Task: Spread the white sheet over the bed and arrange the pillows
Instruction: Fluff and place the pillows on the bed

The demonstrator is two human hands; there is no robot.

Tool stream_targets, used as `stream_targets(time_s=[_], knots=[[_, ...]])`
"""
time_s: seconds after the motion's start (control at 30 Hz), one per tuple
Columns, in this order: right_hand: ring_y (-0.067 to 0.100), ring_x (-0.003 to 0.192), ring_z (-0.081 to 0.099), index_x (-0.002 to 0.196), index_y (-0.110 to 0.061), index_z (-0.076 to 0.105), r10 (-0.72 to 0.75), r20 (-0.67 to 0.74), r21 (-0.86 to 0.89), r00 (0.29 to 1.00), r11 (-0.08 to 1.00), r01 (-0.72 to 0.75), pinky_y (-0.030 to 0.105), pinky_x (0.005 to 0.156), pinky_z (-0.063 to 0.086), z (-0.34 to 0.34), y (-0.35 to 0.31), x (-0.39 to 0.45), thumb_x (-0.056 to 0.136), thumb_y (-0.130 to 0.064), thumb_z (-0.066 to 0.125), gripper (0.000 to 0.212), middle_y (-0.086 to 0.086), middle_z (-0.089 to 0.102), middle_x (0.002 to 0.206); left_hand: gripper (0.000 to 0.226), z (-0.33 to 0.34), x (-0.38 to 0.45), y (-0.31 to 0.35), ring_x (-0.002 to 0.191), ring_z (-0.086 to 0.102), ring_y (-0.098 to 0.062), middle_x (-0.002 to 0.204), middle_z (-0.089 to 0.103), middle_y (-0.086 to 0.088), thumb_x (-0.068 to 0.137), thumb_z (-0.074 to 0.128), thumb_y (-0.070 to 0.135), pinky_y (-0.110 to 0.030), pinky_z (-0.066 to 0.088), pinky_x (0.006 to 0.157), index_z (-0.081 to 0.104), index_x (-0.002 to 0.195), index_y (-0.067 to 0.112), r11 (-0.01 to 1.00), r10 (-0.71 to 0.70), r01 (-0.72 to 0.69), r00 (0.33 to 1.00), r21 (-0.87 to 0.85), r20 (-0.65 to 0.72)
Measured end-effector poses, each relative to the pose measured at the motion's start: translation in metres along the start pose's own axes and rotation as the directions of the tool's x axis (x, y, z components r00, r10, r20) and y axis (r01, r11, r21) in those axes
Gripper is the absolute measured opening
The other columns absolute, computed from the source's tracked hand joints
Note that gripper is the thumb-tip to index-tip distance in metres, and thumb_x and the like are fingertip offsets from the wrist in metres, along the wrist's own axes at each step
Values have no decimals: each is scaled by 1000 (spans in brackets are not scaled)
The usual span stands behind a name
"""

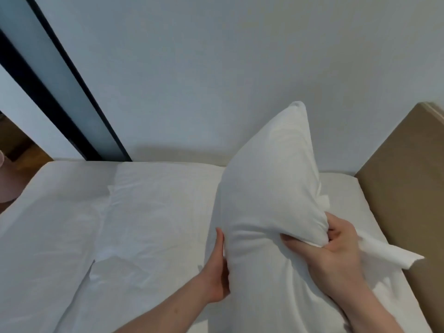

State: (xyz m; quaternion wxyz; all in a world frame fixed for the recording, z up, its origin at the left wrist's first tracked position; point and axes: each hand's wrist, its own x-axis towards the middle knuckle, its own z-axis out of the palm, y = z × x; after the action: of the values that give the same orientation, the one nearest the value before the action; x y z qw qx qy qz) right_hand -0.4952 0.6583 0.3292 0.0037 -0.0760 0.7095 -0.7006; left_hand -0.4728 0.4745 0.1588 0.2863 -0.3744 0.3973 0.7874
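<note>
Head view shows a pillow [269,200] held up on end over the right part of the bed [346,188], near the headboard [403,188]. Its top corner points up against the wall [216,68]. The right hand [334,246] grips a bunched fold of the pillow's side, fingers curled tight into the cloth, with a loose flap of case [389,255] trailing out past it. The left hand [219,267] lies flat against the other side with straight fingers, pressing and not gripping. The sheet [144,212] already covers the mattress, though creased, and a flatter pillow-like shape lies at the far left [55,193].

Risks, as I judge them: the pillow hangs mostly from one bunched grip, so if that fold slips out, it could flop sideways and land crooked or rumple the sheet under it. Setting it down with the flap loose would leave the case end sticking out untidily. Dragging the pillow across the bed could pull more creases into the sheet.

Hard to tell: the pillow's lower end is cut off by the frame edge, so whether it rests on the bed is unclear. White on white blurs where sheet ends and the left pillow begins. Fingertips of the left hand are hidden behind the pillow.
</note>
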Motion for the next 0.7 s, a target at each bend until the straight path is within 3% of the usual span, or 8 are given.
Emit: stream_targets(time_s=[0.07,0.17,0.23,0.33,0.4,0.43,0.53,0.7], knots=[[9,53,47,64,2,60,-19,78,10,997,1000,18,20,48,37,31,-11,1,67,20,79,26,5,55,55,106,-16,-19,20,118,68,-30,127,71,-12,60,50,101,-46,47,110,75,122,19,995,46,-46,999,-85,-7],[10,52,48,61,6,57,-42,160,24,986,999,39,21,47,36,80,-17,6,68,19,79,26,7,55,54,69,-55,-44,52,102,73,-27,111,77,-13,90,52,73,-42,54,92,75,118,15,962,238,-248,967,-112,-96],[10,50,45,58,9,54,-63,199,16,978,998,61,23,46,33,116,-17,9,69,18,79,28,6,52,52,54,-91,-65,78,107,70,-27,116,75,-12,97,54,57,-41,54,95,68,129,16,910,376,-400,908,-112,-186],[10,53,41,59,9,49,-55,267,40,962,998,46,27,48,29,177,-8,10,73,14,80,33,5,47,53,72,-177,-94,119,114,65,-25,130,68,-8,83,73,61,-37,50,102,60,139,16,825,493,-560,780,-78,-385],[12,56,36,60,7,43,-29,354,59,935,998,9,32,49,24,222,4,9,75,8,79,40,6,40,56,105,-235,-121,142,111,62,-20,134,62,-1,63,88,64,-32,46,98,52,146,14,787,531,-616,650,32,-544],[13,57,34,61,5,40,-13,404,45,915,999,-6,34,49,23,247,13,7,77,7,78,41,5,38,57,105,-261,-141,152,110,58,-17,134,59,2,64,92,55,-30,44,95,47,149,12,749,569,-655,560,99,-602],[12,54,36,61,-4,42,101,493,-40,864,995,-94,28,50,26,327,44,-3,82,6,73,39,1,40,56,95,-340,-195,179,120,57,-18,143,58,-6,68,93,38,-31,42,94,48,147,10,658,650,-678,294,327,-700],[8,46,48,68,-12,55,331,548,-192,768,944,-269,24,48,38,450,91,-43,88,-3,70,26,0,52,56,66,-438,-260,191,123,60,-27,134,64,-5,77,86,36,-36,45,94,59,135,18,635,671,-522,9,569,-741]])
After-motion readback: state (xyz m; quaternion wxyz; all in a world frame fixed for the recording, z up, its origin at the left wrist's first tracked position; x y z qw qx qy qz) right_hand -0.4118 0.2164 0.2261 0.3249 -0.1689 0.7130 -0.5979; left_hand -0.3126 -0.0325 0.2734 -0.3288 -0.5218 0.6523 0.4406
